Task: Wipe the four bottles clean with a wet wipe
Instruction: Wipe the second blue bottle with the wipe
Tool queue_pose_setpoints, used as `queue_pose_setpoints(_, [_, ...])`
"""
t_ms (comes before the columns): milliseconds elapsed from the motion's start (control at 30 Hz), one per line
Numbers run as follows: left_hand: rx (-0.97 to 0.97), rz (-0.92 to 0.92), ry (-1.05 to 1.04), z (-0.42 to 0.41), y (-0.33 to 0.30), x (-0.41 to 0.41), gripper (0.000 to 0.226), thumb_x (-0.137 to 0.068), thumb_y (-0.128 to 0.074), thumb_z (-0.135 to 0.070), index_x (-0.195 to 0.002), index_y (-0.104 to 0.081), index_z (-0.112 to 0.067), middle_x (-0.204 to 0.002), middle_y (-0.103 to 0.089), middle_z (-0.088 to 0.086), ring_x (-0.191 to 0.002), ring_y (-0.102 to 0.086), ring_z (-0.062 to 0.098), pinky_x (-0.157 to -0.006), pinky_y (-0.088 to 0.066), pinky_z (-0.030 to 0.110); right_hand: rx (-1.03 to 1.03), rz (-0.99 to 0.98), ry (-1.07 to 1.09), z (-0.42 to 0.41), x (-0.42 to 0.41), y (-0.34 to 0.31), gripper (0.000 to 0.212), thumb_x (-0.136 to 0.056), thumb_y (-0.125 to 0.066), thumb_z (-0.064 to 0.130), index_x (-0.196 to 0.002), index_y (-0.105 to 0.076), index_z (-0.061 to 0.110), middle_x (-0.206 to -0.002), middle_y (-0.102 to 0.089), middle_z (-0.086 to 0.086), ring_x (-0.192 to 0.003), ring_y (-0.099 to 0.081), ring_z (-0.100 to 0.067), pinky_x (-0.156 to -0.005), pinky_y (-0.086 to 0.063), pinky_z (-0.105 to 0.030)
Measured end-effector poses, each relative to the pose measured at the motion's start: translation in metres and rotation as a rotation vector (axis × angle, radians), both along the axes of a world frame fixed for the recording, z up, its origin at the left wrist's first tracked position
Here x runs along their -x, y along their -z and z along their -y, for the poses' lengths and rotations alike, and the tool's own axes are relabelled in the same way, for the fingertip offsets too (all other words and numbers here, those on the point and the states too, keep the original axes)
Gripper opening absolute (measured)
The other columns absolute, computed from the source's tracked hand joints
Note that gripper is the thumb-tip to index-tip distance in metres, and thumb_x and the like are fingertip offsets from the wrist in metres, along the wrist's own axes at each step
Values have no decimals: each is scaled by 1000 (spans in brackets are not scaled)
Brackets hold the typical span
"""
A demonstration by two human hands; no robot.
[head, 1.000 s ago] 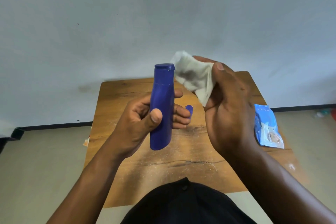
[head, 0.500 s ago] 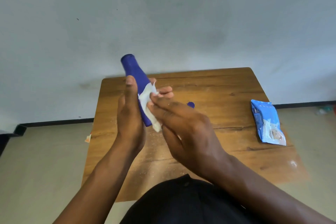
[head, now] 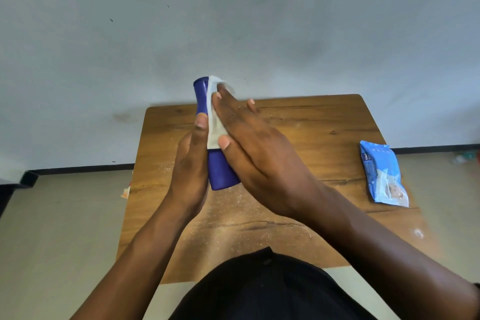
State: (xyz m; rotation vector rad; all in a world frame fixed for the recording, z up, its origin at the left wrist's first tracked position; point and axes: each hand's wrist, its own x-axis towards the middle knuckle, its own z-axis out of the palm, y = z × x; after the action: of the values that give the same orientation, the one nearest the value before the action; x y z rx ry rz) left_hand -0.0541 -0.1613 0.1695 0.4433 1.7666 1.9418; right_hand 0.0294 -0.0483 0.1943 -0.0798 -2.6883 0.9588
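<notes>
Head view: blue bottle (head: 220, 171) held up above the wooden table (head: 298, 143), cap end tilted away and slightly left, base toward the body. Left hand (head: 191, 163) wrapped around the bottle's left side, thumb lying up along the body. Right hand (head: 257, 153) laid flat against the bottle's right side with fingers straight, pressing the white wet wipe (head: 214, 122) onto the upper half, between palm and plastic. Wipe reaching up to the cap, its top corner poking out past the fingertips. Well off to the right of both hands, flat on the table near its right edge, a light blue wipes packet (head: 383, 175)
</notes>
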Motion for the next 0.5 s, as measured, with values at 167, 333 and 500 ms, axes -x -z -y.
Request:
queue_pose_setpoints(167, [-123, 163, -123, 6, -3, 14, 74, -102, -23, -71, -118, -70, -16, -103, -74, 10, -94, -72, 25, -82, -57, 36, -142, -38, -166, 13, -17, 14, 63, -109, -43, 28, -165, -25, 7, -175, -16, -12, -164, -11, -20, -132, -17, -45])
queue_pose_setpoints(333, [-286, 367, -59, 7, -5, 12, 77, -102, -16, -73, -128, -54, -12, -106, -72, 24, -90, -73, 35, -77, -62, 41, -157, -229, -143, 6, -23, 38, 60, -100, -72, 24, -153, -50, 6, -162, -47, -12, -153, -42, -22, -124, -37, -46])
queue_pose_setpoints(500, [-447, 564, 54, 4, -7, 3, 56, -109, -34, -56, -136, -53, -10, -136, -64, 26, -132, -60, 42, -100, -56, 50, -50, -391, 130, -8, -19, 34, 50, -92, -80, 22, -138, -65, 7, -130, -74, -6, -106, -63, 3, -91, -56, -19])
